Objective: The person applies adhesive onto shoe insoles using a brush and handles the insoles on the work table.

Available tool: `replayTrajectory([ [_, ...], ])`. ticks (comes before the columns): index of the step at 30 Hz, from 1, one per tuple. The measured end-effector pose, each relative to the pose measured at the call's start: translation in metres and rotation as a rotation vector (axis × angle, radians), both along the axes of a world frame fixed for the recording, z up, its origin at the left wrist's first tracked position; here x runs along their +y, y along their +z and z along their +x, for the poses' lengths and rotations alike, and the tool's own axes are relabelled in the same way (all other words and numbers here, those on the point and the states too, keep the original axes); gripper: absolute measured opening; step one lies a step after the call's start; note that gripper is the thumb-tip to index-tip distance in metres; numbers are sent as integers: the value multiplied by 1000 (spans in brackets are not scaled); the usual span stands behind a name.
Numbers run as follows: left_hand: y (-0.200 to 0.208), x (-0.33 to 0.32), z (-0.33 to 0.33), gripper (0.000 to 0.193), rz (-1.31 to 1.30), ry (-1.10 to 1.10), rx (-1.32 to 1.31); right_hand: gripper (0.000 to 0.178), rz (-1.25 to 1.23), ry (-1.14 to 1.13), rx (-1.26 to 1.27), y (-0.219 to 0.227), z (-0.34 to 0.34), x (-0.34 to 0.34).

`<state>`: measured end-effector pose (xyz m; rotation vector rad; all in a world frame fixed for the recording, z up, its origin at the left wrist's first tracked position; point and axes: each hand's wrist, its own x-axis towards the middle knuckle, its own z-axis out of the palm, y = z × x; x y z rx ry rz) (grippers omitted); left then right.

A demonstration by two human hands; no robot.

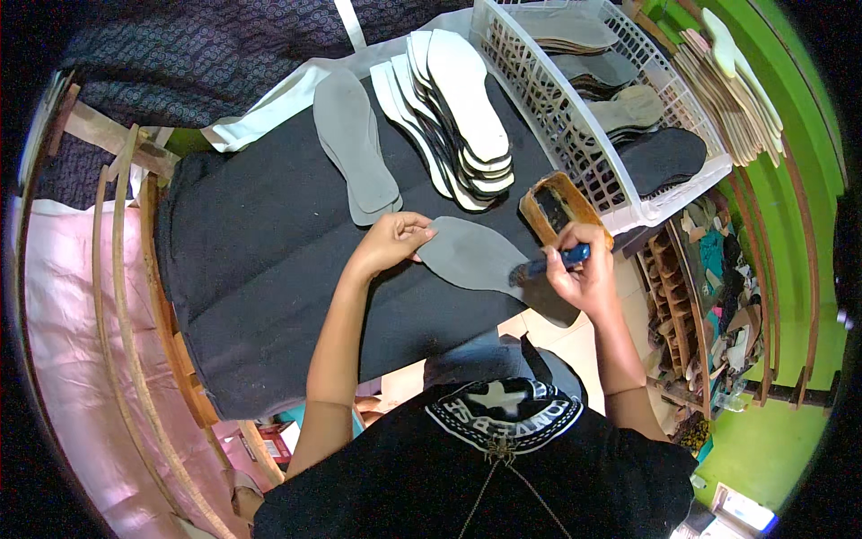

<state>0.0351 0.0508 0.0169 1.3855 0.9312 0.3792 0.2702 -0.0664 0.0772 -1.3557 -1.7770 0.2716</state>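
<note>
My left hand [395, 242] pinches one end of a grey insole [471, 251], which lies slanted over the front edge of the black-covered table. In my right hand [584, 269] is a brush with a blue handle [567, 259]. Its dark bristles [518, 275] touch the insole near its narrow middle. The insole's other end looks darker and sits under my right hand. Just beyond that hand stands a tan, open-topped container [564, 205] with dark stains inside. Two or so grey insoles [352, 144] lie stacked on the cloth beyond my left hand.
White insoles [467, 99] are piled at the table's far side. A white plastic crate [588, 135] at the far right holds several insole stacks. Beige sole shapes [727, 90] lean near the green wall [790, 72]. A wooden rack [678, 305] with compartments stands at the right.
</note>
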Motion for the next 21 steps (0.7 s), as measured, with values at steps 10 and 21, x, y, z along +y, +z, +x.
replayTrajectory([
  [10,0,2,2,23,3,-10,-13,34,87,197,281,-23,-9,4],
  [21,2,0,2,24,41,-2,3,26,149,19,274,-9,3,-1],
])
